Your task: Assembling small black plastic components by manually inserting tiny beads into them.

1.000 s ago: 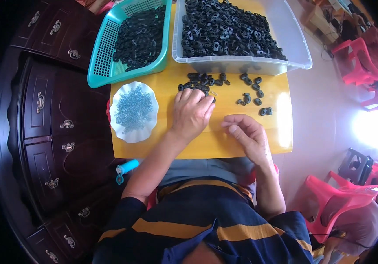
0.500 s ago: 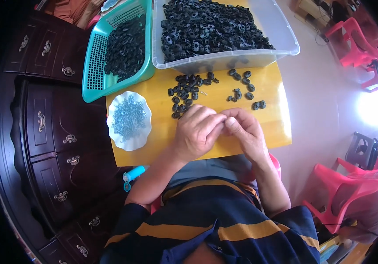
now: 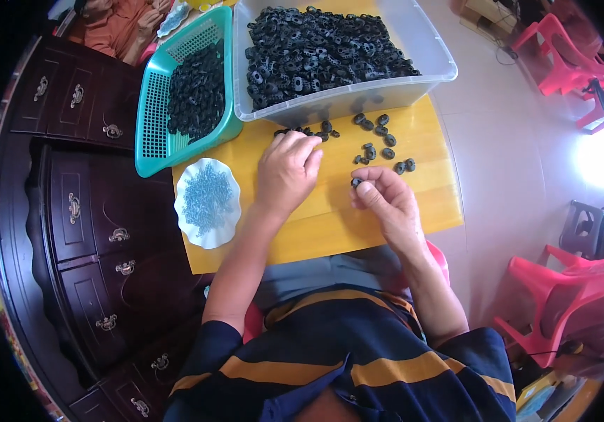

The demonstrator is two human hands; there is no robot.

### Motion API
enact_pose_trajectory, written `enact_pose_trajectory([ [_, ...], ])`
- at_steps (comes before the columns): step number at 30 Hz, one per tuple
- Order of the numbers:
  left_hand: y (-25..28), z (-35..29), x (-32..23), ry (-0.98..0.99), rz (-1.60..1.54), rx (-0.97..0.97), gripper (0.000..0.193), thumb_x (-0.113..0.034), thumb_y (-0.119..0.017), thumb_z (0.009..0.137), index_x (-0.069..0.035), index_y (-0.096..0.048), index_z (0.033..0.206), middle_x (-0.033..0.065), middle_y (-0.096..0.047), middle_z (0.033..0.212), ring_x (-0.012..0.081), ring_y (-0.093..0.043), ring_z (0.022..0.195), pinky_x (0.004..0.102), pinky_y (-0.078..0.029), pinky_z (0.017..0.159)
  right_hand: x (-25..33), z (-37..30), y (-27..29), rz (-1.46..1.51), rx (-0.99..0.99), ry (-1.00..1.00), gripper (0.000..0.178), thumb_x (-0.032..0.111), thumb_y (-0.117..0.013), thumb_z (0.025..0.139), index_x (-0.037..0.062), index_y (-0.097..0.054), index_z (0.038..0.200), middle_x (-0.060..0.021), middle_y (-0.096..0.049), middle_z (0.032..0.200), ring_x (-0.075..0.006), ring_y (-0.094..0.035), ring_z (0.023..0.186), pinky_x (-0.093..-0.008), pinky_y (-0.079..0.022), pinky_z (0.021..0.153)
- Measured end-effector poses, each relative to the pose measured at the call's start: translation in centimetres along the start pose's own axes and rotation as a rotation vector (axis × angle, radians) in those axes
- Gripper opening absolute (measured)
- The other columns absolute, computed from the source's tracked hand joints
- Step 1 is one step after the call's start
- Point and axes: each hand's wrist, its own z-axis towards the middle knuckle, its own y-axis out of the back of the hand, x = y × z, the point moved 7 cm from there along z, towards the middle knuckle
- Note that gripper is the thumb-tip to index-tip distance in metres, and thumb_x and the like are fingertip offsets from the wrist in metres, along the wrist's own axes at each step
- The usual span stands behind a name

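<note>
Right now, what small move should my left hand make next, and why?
Perhaps the left hand should pinch one of the loose black parts: its fingers are at that cluster, while the right hand holds a small black piece.

no text, label, brand, number or sign can be read.
</note>
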Motion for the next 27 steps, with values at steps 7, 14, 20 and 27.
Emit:
enact_pose_trajectory([
  [7, -1.3, -0.4, -0.1, -0.033, 0.15, 0.119, 0.013, -0.009, -0.074, 0.08, -0.008, -0.074, 0.093, 0.0064, -0.064, 0.091, 0.0284, -0.062, 0.088, 0.0415, -0.053, 0.077, 0.3, 0.0, 0.5, 0.036, -0.021, 0.042, 0.022, 0.013, -0.059, 0.104, 0.0007, -0.059, 0.123, -0.0009, -0.065, 0.094, -0.0079, -0.063, 0.086, -0.0231, -0.052, 0.082],
  [14, -1.0, -0.2, -0.6, -0.068, 0.094, 0.112, 0.006, -0.008, -0.07, 0.086, -0.005, -0.065, 0.085, 0.008, -0.064, 0.089, 0.0307, -0.062, 0.085, 0.0436, -0.051, 0.074, 0.2, 0.1, 0.1, 0.047, -0.026, 0.03, 0.021, 0.011, -0.058, 0.104, 0.0029, -0.06, 0.123, -0.0028, -0.066, 0.099, -0.0096, -0.063, 0.09, -0.0251, -0.051, 0.084],
  [20, 1.5, 0.0, -3.6, 0.044, -0.319, 0.137, 0.007, 0.0, -0.068, 0.09, -0.001, -0.064, 0.096, 0.0111, -0.068, 0.089, 0.0248, -0.067, 0.074, 0.0321, -0.052, 0.066, 0.0, -0.1, -0.1, 0.09, 0.01, 0.008, 0.021, 0.008, -0.057, 0.104, 0.0022, -0.058, 0.124, -0.0023, -0.065, 0.105, -0.0089, -0.064, 0.095, -0.0241, -0.053, 0.085],
  [27, 2.3, -0.3, -5.7, 0.0, -0.491, 0.159, 0.011, 0.004, -0.073, 0.085, 0.001, -0.068, 0.094, 0.01, -0.068, 0.086, 0.0206, -0.066, 0.075, 0.03, -0.053, 0.068, 0.0, 0.0, -0.3, 0.085, 0.049, 0.037, 0.018, 0.007, -0.062, 0.102, 0.001, -0.062, 0.119, -0.0026, -0.067, 0.103, -0.0086, -0.063, 0.093, -0.0239, -0.053, 0.085],
])
